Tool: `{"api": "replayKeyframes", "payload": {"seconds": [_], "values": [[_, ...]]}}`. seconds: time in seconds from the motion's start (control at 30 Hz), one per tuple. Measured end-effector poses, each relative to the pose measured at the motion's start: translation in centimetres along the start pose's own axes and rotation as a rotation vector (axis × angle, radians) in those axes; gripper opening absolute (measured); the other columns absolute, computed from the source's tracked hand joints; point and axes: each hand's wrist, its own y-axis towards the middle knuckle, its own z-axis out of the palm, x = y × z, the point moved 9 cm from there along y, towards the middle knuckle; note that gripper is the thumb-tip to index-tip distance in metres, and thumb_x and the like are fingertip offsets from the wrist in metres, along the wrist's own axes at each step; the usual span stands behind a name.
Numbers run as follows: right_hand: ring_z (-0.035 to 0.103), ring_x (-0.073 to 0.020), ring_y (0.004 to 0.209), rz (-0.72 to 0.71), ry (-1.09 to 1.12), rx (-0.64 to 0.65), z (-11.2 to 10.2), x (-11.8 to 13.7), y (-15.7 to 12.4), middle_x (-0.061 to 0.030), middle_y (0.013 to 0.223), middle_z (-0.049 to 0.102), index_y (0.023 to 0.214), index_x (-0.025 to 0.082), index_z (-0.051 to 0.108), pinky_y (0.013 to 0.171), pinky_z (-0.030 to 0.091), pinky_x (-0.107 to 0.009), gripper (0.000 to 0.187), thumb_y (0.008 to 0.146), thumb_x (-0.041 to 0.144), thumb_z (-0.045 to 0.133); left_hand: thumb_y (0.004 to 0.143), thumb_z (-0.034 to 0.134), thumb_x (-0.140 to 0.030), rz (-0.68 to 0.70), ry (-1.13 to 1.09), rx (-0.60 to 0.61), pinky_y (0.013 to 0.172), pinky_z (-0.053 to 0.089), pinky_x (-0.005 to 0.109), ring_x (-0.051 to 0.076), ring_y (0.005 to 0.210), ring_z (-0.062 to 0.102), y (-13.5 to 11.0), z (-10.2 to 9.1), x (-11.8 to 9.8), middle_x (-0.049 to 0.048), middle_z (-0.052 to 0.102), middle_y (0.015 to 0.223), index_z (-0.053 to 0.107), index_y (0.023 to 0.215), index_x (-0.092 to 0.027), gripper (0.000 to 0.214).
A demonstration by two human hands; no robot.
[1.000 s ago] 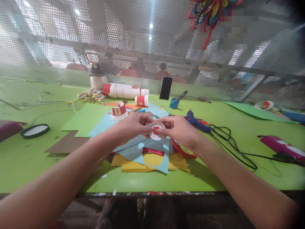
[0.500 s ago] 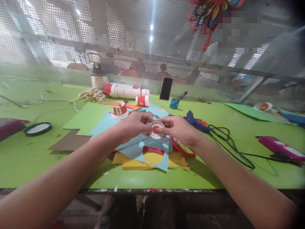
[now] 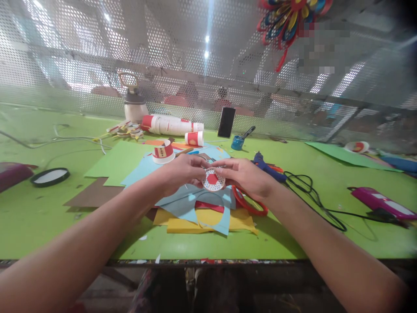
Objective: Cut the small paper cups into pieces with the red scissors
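Note:
Both of my hands hold a small round white disc with red dots and a red centre (image 3: pixel 213 180) above a pile of coloured paper sheets (image 3: pixel 202 208). My left hand (image 3: pixel 182 174) pinches its left edge with closed fingers. My right hand (image 3: pixel 244 176) grips its top and right side, fingers closed. Red-handled scissors (image 3: pixel 250 204) lie on the paper just below my right wrist. A cut red-and-white cup ring (image 3: pixel 163 151) stands behind my left hand.
A blue glue gun (image 3: pixel 267 168) with a black cable (image 3: pixel 312 195) lies to the right. Stacked paper cups (image 3: pixel 172 124), a phone (image 3: pixel 226 121), a blue pot (image 3: pixel 237 141) and a jug (image 3: pixel 133 104) stand at the back. A black-rimmed lid (image 3: pixel 50 176) lies left, a magenta object (image 3: pixel 381 202) right.
The disc has turned in my fingers so its red centre shows more fully. My right fingers have shifted over its top edge. Both hands stay in the same place.

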Motion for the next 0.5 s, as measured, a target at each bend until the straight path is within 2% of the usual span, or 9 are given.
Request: {"api": "replayKeyframes", "payload": {"seconds": [0.17,0.3,0.5], "values": [[0.066,-0.0129,0.069,-0.012,0.025,0.01,0.02,0.06,-0.02,-0.0031,0.08,0.074,0.108,0.016,0.07,0.066,0.054,-0.027,0.023,0.085,0.014,0.067,0.07,0.067,-0.015,0.021,-0.024,0.002,0.058,0.044,0.026,0.01,0.058,0.054,-0.15,0.17,-0.17,-0.0002,0.061,0.071,0.064,0.089,-0.013,0.019],[0.066,-0.0132,0.069,-0.023,0.035,0.01,0.12,0.07,-0.04,-0.0041,0.082,0.074,0.11,0.016,0.07,0.063,0.053,-0.026,0.027,0.083,0.014,0.069,0.071,0.067,-0.017,0.041,-0.027,-0.021,0.06,0.044,0.026,0.011,0.061,0.056,-0.13,-0.07,-0.38,0.0026,0.064,0.076,0.061,0.092,-0.013,0.022],[0.068,-0.0156,0.072,-0.023,0.058,-0.022,0.58,0.07,-0.21,-0.0055,0.082,0.076,0.111,0.014,0.069,0.063,0.052,-0.026,0.04,0.072,0.015,0.079,0.07,0.065,-0.014,0.047,-0.043,-0.019,0.061,0.046,0.028,0.012,0.06,0.056,-0.07,-0.08,-0.49,0.0017,0.063,0.069,0.061,0.1,-0.012,0.03]]}}
